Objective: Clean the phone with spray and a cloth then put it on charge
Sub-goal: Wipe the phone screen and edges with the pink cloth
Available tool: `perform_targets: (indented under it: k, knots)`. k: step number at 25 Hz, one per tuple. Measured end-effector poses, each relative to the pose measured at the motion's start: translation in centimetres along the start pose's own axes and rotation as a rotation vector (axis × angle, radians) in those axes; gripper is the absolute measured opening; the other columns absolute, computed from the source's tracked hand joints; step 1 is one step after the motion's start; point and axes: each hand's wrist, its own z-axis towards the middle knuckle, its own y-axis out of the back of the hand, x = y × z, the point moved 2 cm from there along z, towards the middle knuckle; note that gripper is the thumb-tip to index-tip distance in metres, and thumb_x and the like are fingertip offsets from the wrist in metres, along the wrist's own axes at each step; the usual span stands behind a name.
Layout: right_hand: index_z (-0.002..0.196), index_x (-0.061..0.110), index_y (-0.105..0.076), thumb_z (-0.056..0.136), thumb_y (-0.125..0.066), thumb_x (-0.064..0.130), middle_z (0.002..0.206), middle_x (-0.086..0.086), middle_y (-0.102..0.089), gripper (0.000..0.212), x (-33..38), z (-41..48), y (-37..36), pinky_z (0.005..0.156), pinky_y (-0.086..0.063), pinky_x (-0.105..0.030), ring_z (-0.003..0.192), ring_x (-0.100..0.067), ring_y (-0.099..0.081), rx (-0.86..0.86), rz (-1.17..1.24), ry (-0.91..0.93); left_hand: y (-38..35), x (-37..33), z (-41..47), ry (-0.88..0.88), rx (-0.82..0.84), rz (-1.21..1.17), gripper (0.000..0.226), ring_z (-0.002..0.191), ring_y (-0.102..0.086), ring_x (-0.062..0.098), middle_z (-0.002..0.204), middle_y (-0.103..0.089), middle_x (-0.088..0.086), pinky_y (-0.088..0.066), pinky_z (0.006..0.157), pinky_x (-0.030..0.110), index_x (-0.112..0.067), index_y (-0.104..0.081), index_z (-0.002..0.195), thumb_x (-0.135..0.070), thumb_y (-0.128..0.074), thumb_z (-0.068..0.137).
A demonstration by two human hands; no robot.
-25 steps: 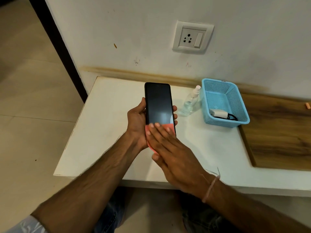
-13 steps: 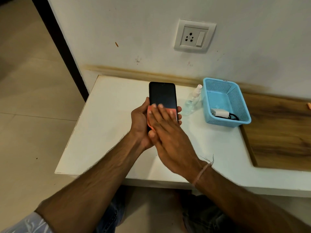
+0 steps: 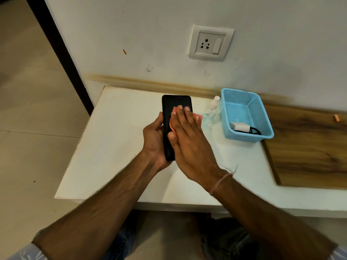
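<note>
Head view, so you ask first: what's in my basket?
— One white charger and one dark cable, lying at the near end of the blue mesh.
— And the rest, counted?
— One phone, one pink cloth, one spray bottle, and one socket on the wall.
— Where's the phone?
— Above the table, cupped in your left hand, thumb curled on its left edge. Your right hand lies flat, fingers straight, pressing the cloth on the screen's upper half.
— What blocks the view?
— That right hand hides most of the screen and your left fingers. The bottle stands just left of the basket, perhaps touching it; I can't tell. A wooden board lies right of the basket.
</note>
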Motion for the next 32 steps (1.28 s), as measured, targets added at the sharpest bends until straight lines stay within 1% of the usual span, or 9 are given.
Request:
perform_targets:
  k: [2, 5, 8, 12, 14, 18, 22, 28, 32]
  knots:
    - [0.152, 0.010, -0.011, 0.103, -0.018, 0.035, 0.161, -0.005, -0.004, 0.056, 0.9, -0.5, -0.8, 0.122, -0.003, -0.041, 0.149, -0.018, 0.005, 0.033, 0.018, 0.062, 0.2, -0.3, -0.1, 0.021, 0.006, -0.012, 0.068, 0.116, -0.066, 0.033, 0.128, -0.067, 0.018, -0.054, 0.098, 0.040, -0.002, -0.068, 0.127, -0.057, -0.040, 0.098]
    - [0.153, 0.013, -0.013, 0.104, -0.019, 0.038, 0.161, -0.002, -0.008, 0.055, 0.6, -3.7, -1.5, 0.122, -0.005, -0.039, 0.149, -0.015, 0.002, 0.108, -0.003, 0.279, 0.1, -0.7, -0.1, 0.069, 0.042, -0.028, 0.079, 0.107, -0.061, 0.035, 0.126, -0.063, 0.021, -0.047, 0.099, 0.043, 0.001, -0.051, 0.143, -0.062, -0.037, 0.096]
    - [0.153, 0.014, -0.013, 0.105, -0.021, 0.035, 0.161, -0.001, -0.009, 0.054, -2.1, -5.3, -0.4, 0.122, -0.008, -0.038, 0.149, -0.016, -0.002, 0.131, -0.026, 0.381, 0.2, -1.1, 0.0, 0.035, 0.028, -0.026, 0.077, 0.110, -0.059, 0.035, 0.133, -0.059, 0.022, -0.045, 0.105, 0.044, -0.002, -0.052, 0.143, -0.062, -0.033, 0.098]
    - [0.153, 0.010, -0.013, 0.105, -0.025, 0.029, 0.162, -0.003, -0.006, 0.053, -3.1, -2.1, 0.6, 0.121, -0.008, -0.043, 0.149, -0.015, 0.004, 0.033, 0.081, 0.119, -0.3, -0.6, -0.2, 0.033, -0.004, 0.037, 0.067, 0.107, -0.071, 0.032, 0.127, -0.068, 0.017, -0.060, 0.087, 0.043, -0.008, -0.069, 0.126, -0.059, -0.036, 0.099]
    - [0.153, 0.010, -0.012, 0.104, -0.022, 0.032, 0.161, -0.005, -0.004, 0.054, -1.3, -0.5, -0.1, 0.122, -0.005, -0.042, 0.149, -0.016, 0.006, 0.001, 0.105, 0.028, -0.3, -0.4, -0.2, 0.023, -0.014, 0.030, 0.064, 0.109, -0.071, 0.031, 0.124, -0.070, 0.017, -0.060, 0.086, 0.040, -0.006, -0.072, 0.122, -0.056, -0.037, 0.100]
    - [0.152, 0.014, -0.010, 0.104, -0.018, 0.038, 0.161, -0.002, -0.005, 0.054, 1.4, -2.7, -2.1, 0.122, 0.000, -0.036, 0.149, -0.014, 0.003, 0.049, 0.093, 0.193, 0.0, -1.0, -0.2, 0.051, 0.025, 0.014, 0.079, 0.105, -0.064, 0.035, 0.124, -0.066, 0.020, -0.051, 0.095, 0.043, 0.003, -0.056, 0.137, -0.062, -0.035, 0.097]
    - [0.154, 0.014, -0.008, 0.105, -0.020, 0.037, 0.162, -0.001, -0.005, 0.055, -2.0, -4.9, -0.9, 0.122, -0.007, -0.039, 0.149, -0.016, 0.000, 0.139, -0.081, 0.416, 0.4, -1.6, -0.1, 0.026, 0.014, -0.020, 0.076, 0.105, -0.063, 0.036, 0.130, -0.061, 0.023, -0.050, 0.099, 0.043, -0.001, -0.054, 0.141, -0.061, -0.035, 0.098]
    - [0.153, 0.011, -0.009, 0.105, -0.022, 0.031, 0.162, -0.004, -0.003, 0.054, -2.6, 0.1, 0.6, 0.121, -0.007, -0.043, 0.149, -0.016, 0.006, 0.041, -0.015, 0.132, -0.5, -0.8, -0.5, 0.011, -0.033, 0.045, 0.061, 0.106, -0.072, 0.030, 0.124, -0.071, 0.014, -0.060, 0.086, 0.041, -0.010, -0.071, 0.124, -0.056, -0.039, 0.100]
    - [0.153, 0.013, -0.011, 0.104, -0.021, 0.036, 0.161, -0.003, -0.006, 0.055, 0.3, -0.9, -0.8, 0.121, -0.009, -0.042, 0.149, -0.016, 0.004, 0.074, 0.053, 0.206, -0.5, -1.0, -0.6, 0.031, -0.008, 0.017, 0.074, 0.114, -0.063, 0.035, 0.130, -0.063, 0.021, -0.050, 0.101, 0.041, 0.002, -0.058, 0.136, -0.058, -0.038, 0.098]
